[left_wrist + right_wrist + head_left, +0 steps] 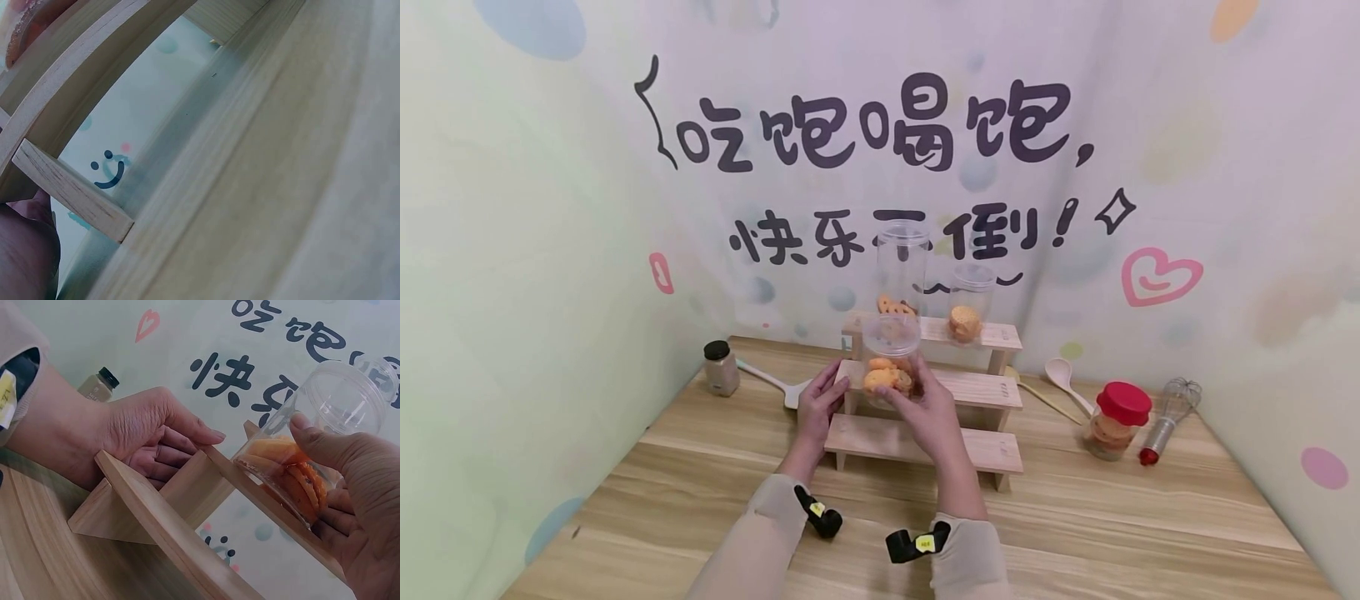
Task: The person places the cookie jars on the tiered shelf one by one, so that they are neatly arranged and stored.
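A clear plastic jar [891, 337] with orange cookies in its bottom is at the middle step of a three-tier wooden stand [925, 446]. My right hand [934, 412] grips this jar, thumb on one side and fingers round the other, as the right wrist view shows. At the stand's left end my left hand [820, 400] holds the end of the middle step, its thumb at the board's edge and the fingers curled under. On the top step are a tall clear jar [902, 267] with biscuits and a shorter jar [966, 323] with round cookies.
A black-lidded jar [721, 373] and a white spatula [790, 393] lie left of the stand on the wooden table [700, 467]. To its right are a pale spoon [1062, 375], a wooden utensil [1048, 398], a red-lidded cookie jar [1112, 429] and a whisk [1172, 417].
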Tool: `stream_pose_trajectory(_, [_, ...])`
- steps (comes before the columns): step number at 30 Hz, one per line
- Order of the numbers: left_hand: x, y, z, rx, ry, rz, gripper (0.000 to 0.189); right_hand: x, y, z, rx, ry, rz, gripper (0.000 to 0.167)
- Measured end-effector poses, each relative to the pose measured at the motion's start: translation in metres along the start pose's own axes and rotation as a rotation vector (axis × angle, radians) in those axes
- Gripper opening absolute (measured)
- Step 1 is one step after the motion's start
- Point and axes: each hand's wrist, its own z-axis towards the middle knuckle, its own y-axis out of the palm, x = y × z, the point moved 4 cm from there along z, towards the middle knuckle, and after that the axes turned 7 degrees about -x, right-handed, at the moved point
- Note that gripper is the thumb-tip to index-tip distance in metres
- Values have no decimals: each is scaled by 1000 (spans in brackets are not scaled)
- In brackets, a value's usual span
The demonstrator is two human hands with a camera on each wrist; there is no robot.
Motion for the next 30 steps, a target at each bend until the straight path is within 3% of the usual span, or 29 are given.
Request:
stream_pose_trajectory(4, [0,1,0,-5,2,-4,53,0,-1,0,8,5,-9,84])
stream_pose_trajectory(30, [0,-1,0,0,0,-4,54,0,-3,1,41,-3,-9,84])
